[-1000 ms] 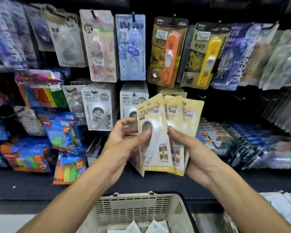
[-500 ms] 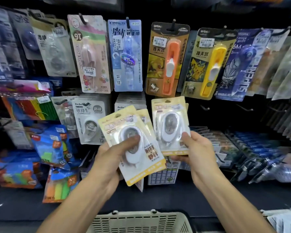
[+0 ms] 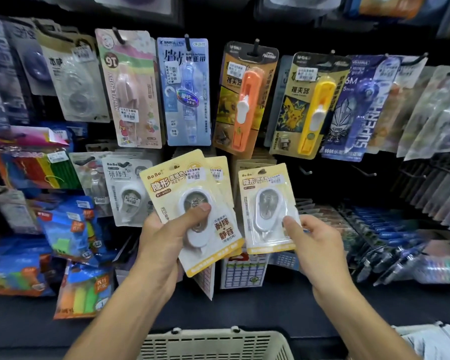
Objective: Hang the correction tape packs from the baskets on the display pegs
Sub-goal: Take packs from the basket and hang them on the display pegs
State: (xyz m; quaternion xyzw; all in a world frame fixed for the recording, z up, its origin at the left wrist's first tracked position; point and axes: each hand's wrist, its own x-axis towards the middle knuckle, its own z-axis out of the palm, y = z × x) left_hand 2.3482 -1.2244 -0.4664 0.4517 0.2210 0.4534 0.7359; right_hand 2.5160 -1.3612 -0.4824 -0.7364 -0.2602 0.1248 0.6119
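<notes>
My left hand [image 3: 166,237] grips a small stack of yellow correction tape packs [image 3: 172,183], thumb pressed on the white dispenser of the front one; a second pack peeks out behind it. My right hand [image 3: 315,242] pinches a single yellow correction tape pack [image 3: 268,203] by its lower right corner, held upright in front of the display. Behind that pack hang more yellow packs [image 3: 255,162] of the same kind on a peg, mostly hidden. Bare pegs [image 3: 305,171] stick out to the right of them.
A beige plastic basket [image 3: 213,344] sits at the bottom centre. The black display wall carries grey BoBo packs [image 3: 126,188], pink, blue, orange and yellow carded items above, highlighters at left and pen racks [image 3: 400,229] at right. A second basket's edge shows bottom right.
The fanned stack was split: my right hand drew one pack away to the right, my left hand kept the others and tilted them. The view rose, so the basket sank lower.
</notes>
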